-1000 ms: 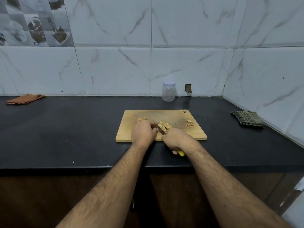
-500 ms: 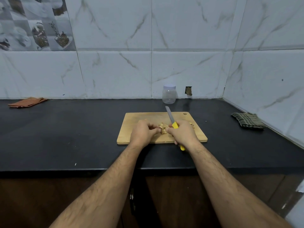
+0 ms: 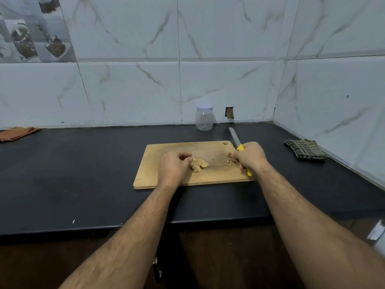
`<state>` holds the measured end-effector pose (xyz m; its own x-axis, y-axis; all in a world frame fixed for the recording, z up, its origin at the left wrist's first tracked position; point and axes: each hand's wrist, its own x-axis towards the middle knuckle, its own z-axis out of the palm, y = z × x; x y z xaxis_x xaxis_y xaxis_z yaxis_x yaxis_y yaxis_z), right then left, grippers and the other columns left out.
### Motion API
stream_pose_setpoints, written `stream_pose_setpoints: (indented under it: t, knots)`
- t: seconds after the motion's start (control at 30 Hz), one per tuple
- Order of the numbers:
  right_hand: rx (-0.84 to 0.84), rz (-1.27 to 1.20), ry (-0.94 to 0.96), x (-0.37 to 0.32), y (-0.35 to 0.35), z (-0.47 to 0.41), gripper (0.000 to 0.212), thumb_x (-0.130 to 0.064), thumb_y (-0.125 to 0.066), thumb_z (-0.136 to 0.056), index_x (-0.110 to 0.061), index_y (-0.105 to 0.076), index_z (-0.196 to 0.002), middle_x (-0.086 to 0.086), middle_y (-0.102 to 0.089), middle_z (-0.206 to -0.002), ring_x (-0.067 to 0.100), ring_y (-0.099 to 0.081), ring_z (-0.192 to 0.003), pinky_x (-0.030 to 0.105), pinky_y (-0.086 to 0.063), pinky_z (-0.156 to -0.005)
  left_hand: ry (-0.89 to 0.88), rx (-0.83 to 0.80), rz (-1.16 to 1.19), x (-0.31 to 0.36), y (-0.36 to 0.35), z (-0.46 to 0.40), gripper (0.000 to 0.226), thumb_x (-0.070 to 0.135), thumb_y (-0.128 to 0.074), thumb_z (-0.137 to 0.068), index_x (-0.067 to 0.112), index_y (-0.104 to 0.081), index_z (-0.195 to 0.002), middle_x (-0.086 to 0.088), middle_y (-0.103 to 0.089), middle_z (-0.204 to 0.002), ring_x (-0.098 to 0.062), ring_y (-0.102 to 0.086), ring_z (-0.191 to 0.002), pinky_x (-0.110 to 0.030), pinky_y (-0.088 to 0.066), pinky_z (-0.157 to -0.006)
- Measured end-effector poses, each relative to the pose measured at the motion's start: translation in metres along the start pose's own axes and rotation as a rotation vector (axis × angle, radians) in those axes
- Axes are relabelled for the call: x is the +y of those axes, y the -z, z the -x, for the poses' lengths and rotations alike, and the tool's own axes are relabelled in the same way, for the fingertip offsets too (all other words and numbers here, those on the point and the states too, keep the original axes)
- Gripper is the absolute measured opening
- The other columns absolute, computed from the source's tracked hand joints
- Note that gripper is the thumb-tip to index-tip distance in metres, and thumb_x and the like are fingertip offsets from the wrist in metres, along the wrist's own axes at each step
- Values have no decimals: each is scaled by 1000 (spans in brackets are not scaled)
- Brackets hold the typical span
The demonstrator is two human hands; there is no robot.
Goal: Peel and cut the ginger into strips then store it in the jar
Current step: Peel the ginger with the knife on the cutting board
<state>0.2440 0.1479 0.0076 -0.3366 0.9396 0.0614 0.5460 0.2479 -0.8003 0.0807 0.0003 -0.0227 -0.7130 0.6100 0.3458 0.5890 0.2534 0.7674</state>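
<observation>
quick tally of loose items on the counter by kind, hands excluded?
Cutting board: 1
Knife: 1
Jar: 1
Cloths: 2, orange and checked green
Ginger heaps: 2, main pile and scraps
Total: 7

A home kitchen: a black stone counter fills mid-frame, backed by marble-look wall tiles, with food-print tiles at upper left and a wooden cutting board at centre.
</observation>
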Motion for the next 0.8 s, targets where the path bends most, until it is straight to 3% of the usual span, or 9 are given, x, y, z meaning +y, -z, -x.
stream_pose_setpoints:
  t: [0.13,0.27,0.43,0.53,0.63,0.8]
  knots:
    - [-50,12,-89,3,6,-22,5,-7,-67,-89,-4,-69,-87,3,-64,-62,12,-52,-43,27,-48,-52,-25,-20,-55,-2,-5,1,14,26,-68,-92,24,-77,-102,11,-74,-97,-5,-65,-90,-21,-48,-79]
    - [-71,26,-123,3,1,-33,7,-8,-64,-91,-2,-68,-89,4,-65,-65,13,-52,-46,28,-49,-54,-62,-23,-100,-3,-7,1,12,27,-68,-92,25,-78,-99,12,-75,-95,-5,-65,-89,-27,-52,-84]
    - [49,86,-93,8,0,-36,5,-8,-66,-84,-5,-70,-86,7,-72,-72,24,-70,-63,41,-63,-71,-81,-7,-120,-3,-6,1,12,26,-67,-93,25,-78,-98,13,-74,-96,-4,-64,-89,-22,-49,-82]
    - [93,146,-24,5,3,-28,4,-12,-64,-83,-11,-68,-84,6,-72,-76,26,-71,-71,42,-62,-66,-66,-7,-126,-3,-7,1,13,27,-67,-93,25,-78,-100,12,-74,-96,-5,-64,-90,-24,-50,-83]
    - [-30,257,38,-5,2,-13,7,-20,-64,-85,-13,-64,-83,3,-66,-77,20,-63,-67,32,-48,-54,-51,8,-101,-2,-6,2,13,26,-66,-94,23,-77,-101,11,-73,-98,-6,-63,-91,-22,-47,-82]
    - [-169,427,117,-16,-3,18,9,-12,-50,-91,-11,-59,-90,6,-62,-86,24,-61,-78,33,-47,-64,-27,36,-46,-1,-4,5,15,25,-65,-95,20,-77,-103,9,-73,-98,-5,-62,-92,-21,-47,-83]
